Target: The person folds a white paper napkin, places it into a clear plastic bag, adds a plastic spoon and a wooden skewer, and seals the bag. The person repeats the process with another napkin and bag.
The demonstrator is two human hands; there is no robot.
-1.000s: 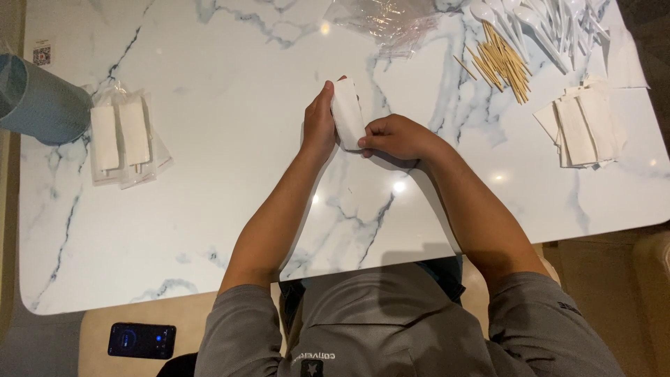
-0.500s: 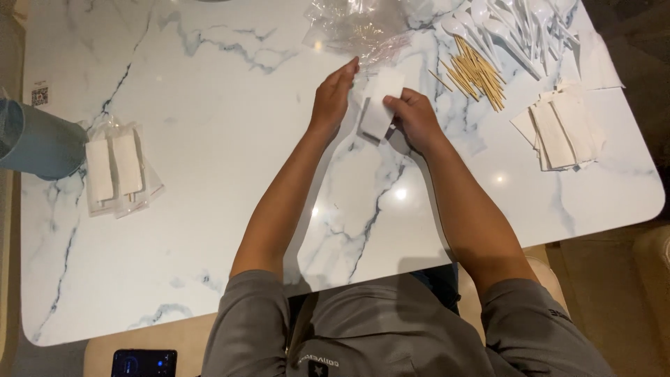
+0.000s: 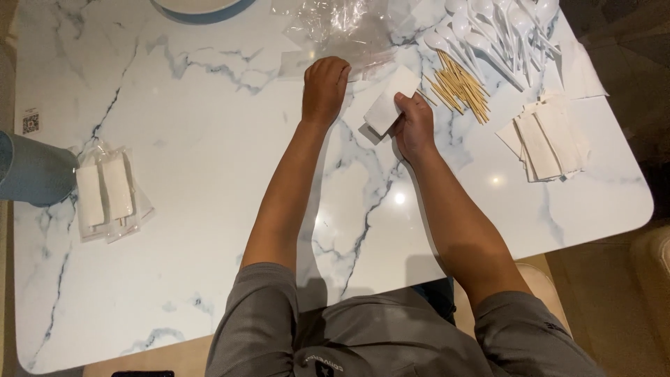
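My right hand [image 3: 414, 126] grips a folded white napkin [image 3: 391, 101], held just above the white marble table [image 3: 209, 126]. My left hand [image 3: 324, 87] reaches toward the far side, fingers curled down on the edge of a crumpled clear plastic bag [image 3: 342, 28]; whether it pinches the plastic is unclear. A loose pile of wooden toothpicks [image 3: 460, 87] lies just right of the napkin. Beyond the toothpicks sit several white plastic spoons [image 3: 495, 28].
A stack of folded white napkins [image 3: 548, 136] lies at the right. Sealed clear packets holding napkins [image 3: 108, 195] rest at the left, next to a grey-blue cylinder [image 3: 28, 171] at the table edge. A blue-rimmed plate [image 3: 199, 8] is at the far edge.
Both hands have moved away from me toward the far side of the table. The left hand let go of the napkin and went to the plastic bag; the right keeps the napkin.
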